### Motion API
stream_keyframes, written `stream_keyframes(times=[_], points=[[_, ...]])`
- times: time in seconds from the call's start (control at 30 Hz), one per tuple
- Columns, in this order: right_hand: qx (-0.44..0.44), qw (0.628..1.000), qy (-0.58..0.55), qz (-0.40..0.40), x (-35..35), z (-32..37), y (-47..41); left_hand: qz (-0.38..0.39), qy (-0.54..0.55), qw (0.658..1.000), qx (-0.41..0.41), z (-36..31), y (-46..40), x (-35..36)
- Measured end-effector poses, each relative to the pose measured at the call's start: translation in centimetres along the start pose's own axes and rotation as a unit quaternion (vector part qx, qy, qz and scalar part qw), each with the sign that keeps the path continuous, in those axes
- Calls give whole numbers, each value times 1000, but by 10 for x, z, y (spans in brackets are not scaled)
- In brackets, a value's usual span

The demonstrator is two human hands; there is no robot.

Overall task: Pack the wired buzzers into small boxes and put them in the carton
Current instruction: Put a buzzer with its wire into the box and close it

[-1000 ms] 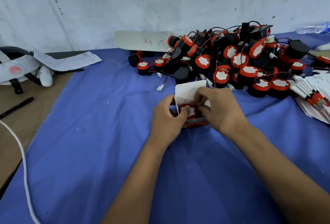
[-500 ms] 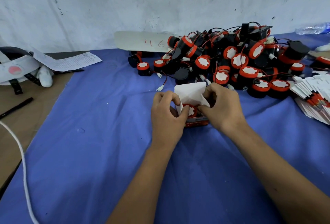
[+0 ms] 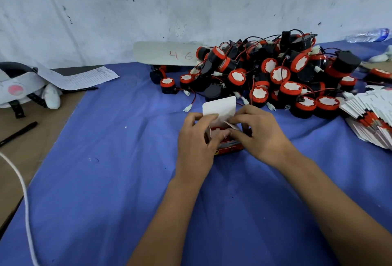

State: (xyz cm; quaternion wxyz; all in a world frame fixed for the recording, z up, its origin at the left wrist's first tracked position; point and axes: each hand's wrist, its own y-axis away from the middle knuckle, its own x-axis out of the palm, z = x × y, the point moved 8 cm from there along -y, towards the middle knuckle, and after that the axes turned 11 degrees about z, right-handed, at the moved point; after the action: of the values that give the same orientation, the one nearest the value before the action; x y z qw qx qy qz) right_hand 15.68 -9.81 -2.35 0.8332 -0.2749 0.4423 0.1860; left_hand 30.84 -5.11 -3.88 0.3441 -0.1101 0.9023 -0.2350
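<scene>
Gripping the small box (image 3: pixel 228 146) on the blue desk (image 3: pixel 106 181), left hand (image 3: pixel 196 144) and right hand (image 3: pixel 259 136) curl fingers over its flaps, near the buzzer pile (image 3: pixel 275 74).

Both forearms are extended toward twelve o'clock, converging at mid-frame. The left hand (image 3: pixel 196 138) is curled around a small box (image 3: pixel 228 146) (thumb pressed inward), while the right hand (image 3: pixel 259 136) is clamped on its one o'clock side, fingers bent.
</scene>
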Motion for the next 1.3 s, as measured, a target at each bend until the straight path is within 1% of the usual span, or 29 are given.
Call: stream_keyframes(times=[0.1,0.17,0.27,0.33,0.4,0.5,0.57,0.63,0.67,0.7,0.77,0.87,0.93,1.03,1.1,1.2,1.3], points=[[-14,999,-37,22,1,3,4,-25,38,998,-33,3,3,-4],[8,998,-65,23,2,0,4,-33,44,997,-45,4,4,-7],[40,998,-54,10,3,-5,3,-36,51,997,-44,1,5,-8],[63,997,-54,3,4,-8,3,-45,61,997,-28,-2,6,-9],[91,991,-101,-18,2,-14,5,-52,55,997,-10,-3,6,-10],[131,970,-200,-52,3,-27,9,-38,52,998,-26,3,3,-7],[154,947,-275,-54,8,-36,10,-18,50,998,-38,7,1,-3],[148,925,-347,-42,15,-38,9,5,51,997,-51,9,0,1],[136,920,-366,-34,17,-36,9,15,57,996,-59,10,-1,2],[117,921,-370,-25,18,-33,9,22,68,995,-68,12,-1,2],[64,939,-338,-14,15,-25,9,23,89,992,-89,16,-1,1],[8,961,-277,-7,12,-14,7,-7,121,984,-127,24,1,-5],[0,969,-246,-1,15,-8,6,-19,171,973,-154,31,4,-6],[-17,973,-232,13,17,4,7,3,263,946,-190,40,7,-1],[-28,969,-244,38,16,6,9,21,285,938,-195,42,7,2],[-34,967,-241,73,18,7,11,33,285,939,-190,42,4,2],[-24,965,-255,58,18,4,11,38,286,939,-188,42,4,3]])
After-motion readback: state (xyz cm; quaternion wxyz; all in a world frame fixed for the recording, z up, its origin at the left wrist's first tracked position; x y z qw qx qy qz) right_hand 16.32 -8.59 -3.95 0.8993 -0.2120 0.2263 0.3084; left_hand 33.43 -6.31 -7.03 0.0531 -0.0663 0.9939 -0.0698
